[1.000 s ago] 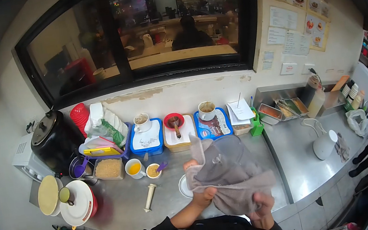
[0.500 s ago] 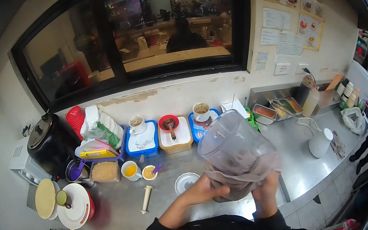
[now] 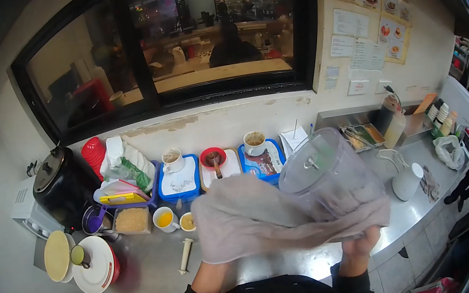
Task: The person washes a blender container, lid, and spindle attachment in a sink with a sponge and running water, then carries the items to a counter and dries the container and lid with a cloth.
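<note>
A clear plastic container leans over the steel counter, its round end with a small central fitting toward the upper left. My right hand grips its lower right side through a greyish cloth. The cloth spreads left from the container, slightly blurred. My left hand is behind the cloth's left part; only its wrist side shows and its fingers are hidden. Left of the cloth lie a cream-coloured plastic piece, a cup of yellow liquid and a small cup of crumbs.
Lidded tubs topped with cups line the wall. At the left stand a black pot, a white-lidded red bowl and a box of crumbs. On the right are a white appliance and metal trays.
The container has moved right and tilted. The cloth, bunched round its lower end half a second ago, now stretches left with my left hand behind it.
</note>
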The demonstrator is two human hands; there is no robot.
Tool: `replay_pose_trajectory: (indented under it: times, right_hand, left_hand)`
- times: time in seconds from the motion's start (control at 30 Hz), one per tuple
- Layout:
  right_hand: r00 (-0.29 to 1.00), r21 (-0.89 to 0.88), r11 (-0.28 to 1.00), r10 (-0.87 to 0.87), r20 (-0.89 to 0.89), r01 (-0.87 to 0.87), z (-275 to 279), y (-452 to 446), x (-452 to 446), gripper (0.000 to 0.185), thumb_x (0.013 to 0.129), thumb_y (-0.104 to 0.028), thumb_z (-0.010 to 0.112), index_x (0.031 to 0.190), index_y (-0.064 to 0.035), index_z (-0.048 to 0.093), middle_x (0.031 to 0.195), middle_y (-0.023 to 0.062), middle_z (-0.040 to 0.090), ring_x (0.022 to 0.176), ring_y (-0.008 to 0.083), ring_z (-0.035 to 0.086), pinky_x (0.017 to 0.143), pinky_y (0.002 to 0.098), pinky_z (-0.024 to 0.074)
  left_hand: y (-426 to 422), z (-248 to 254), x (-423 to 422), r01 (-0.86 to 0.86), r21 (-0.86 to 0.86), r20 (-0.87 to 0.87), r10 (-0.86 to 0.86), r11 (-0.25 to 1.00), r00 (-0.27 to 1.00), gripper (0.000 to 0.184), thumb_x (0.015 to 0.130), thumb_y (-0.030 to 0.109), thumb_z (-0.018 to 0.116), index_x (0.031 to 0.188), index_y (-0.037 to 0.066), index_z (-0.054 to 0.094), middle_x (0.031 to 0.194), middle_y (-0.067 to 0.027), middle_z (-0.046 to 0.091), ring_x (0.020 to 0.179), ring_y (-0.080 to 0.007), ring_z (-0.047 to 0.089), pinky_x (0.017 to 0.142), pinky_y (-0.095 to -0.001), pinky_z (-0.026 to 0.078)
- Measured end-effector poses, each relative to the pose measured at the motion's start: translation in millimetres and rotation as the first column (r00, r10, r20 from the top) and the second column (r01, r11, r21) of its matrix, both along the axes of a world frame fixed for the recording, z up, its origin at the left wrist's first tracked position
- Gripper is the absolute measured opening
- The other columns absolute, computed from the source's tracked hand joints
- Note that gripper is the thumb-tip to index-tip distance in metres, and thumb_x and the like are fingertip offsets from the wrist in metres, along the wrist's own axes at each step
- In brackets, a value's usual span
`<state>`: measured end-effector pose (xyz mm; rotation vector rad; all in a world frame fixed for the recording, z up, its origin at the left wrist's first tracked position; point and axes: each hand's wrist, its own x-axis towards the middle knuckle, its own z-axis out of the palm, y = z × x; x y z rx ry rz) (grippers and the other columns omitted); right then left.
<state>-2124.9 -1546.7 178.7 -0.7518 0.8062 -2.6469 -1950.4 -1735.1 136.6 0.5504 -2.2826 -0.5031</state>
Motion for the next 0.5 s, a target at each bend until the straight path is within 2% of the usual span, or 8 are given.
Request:
replay_pose_trajectory:
  times: [0.03,0.13,0.17,0.23,0.27,0.33,0.43,0.5]
  right_hand:
    - [1.000,0.001,1.000,0.001,-0.001,-0.001,0,2,0,0.060,0.070,-0.010,0.049,0.127,0.0022,0.033,0.121,0.0176,0.046,0.109,0.0298,0.049,0.095,0.0384,0.0381]
    - [0.972,0.174,0.985,0.043,-0.231,-0.002,0,6,0,0.055,0.075,-0.018,0.050,0.125,-0.0002,0.036,0.118,0.0143,0.048,0.107,0.0289,0.050,0.093,0.0389,0.0381]
    - [0.895,0.374,0.921,0.068,-0.440,0.114,-1,11,-2,0.052,0.074,-0.018,0.053,0.121,0.0002,0.041,0.115,0.0132,0.052,0.105,0.0279,0.051,0.091,0.0384,0.0389]
    - [0.776,0.533,0.806,0.154,-0.611,0.259,1,18,1,0.050,0.073,-0.018,0.056,0.118,0.0007,0.046,0.111,0.0121,0.055,0.102,0.0268,0.053,0.090,0.0380,0.0397]
    - [0.550,0.416,0.794,0.125,-0.826,0.443,5,18,7,0.044,0.069,-0.018,0.061,0.110,-0.0018,0.053,0.103,0.0120,0.059,0.096,0.0268,0.056,0.086,0.0383,0.0420]
    - [0.560,0.425,0.853,0.201,-0.804,0.303,25,12,20,0.040,0.066,-0.020,0.065,0.102,-0.0060,0.059,0.097,0.0109,0.062,0.092,0.0283,0.058,0.085,0.0370,0.0420]
    - [0.690,0.541,0.820,0.282,-0.667,0.188,28,19,24,0.037,0.063,-0.021,0.069,0.098,-0.0076,0.063,0.092,0.0097,0.064,0.087,0.0293,0.059,0.084,0.0355,0.0423]
    - [0.749,0.602,0.783,0.302,-0.590,0.159,25,25,22,0.037,0.063,-0.021,0.069,0.097,-0.0072,0.062,0.091,0.0095,0.064,0.086,0.0291,0.059,0.083,0.0351,0.0424]
  left_hand:
    - [-2,0,0,-0.001,-0.049,0.054,0.003,0.999,0.999,0.061,0.074,0.022,0.060,0.129,0.008,0.037,0.131,-0.0098,0.039,0.116,-0.0211,0.042,0.101,-0.0343,0.029]
    - [0,18,-12,0.409,0.550,-0.507,-0.098,0.728,0.856,0.057,0.071,0.018,0.063,0.124,0.007,0.044,0.122,-0.0112,0.047,0.115,-0.0214,0.043,0.100,-0.0325,0.029]
    - [0,19,-14,0.410,0.554,-0.505,-0.100,0.725,0.858,0.057,0.071,0.018,0.063,0.124,0.007,0.044,0.122,-0.0112,0.047,0.115,-0.0214,0.043,0.100,-0.0325,0.029]
    - [3,27,-15,0.019,0.028,-0.044,-0.018,0.999,0.999,0.057,0.073,0.015,0.062,0.126,0.006,0.042,0.120,-0.0133,0.048,0.112,-0.0200,0.044,0.097,-0.0301,0.032]
    - [4,36,-15,0.016,0.031,-0.041,-0.015,0.999,0.999,0.057,0.073,0.015,0.062,0.126,0.006,0.042,0.120,-0.0133,0.048,0.112,-0.0200,0.044,0.097,-0.0301,0.032]
    - [15,77,-18,0.426,0.359,-0.362,-0.297,0.830,0.884,0.046,0.076,0.012,0.059,0.120,0.005,0.045,0.119,-0.0127,0.045,0.110,-0.0203,0.044,0.094,-0.0289,0.035]
    - [-4,38,-35,0.687,0.491,-0.572,-0.397,0.536,0.718,0.035,0.078,0.009,0.057,0.111,0.004,0.047,0.118,-0.0116,0.044,0.110,-0.0211,0.043,0.093,-0.0293,0.035]
    - [-7,31,-35,0.689,0.487,-0.562,-0.411,0.536,0.717,0.025,0.080,0.010,0.054,0.104,0.004,0.047,0.114,-0.0111,0.045,0.109,-0.0220,0.043,0.093,-0.0300,0.035]
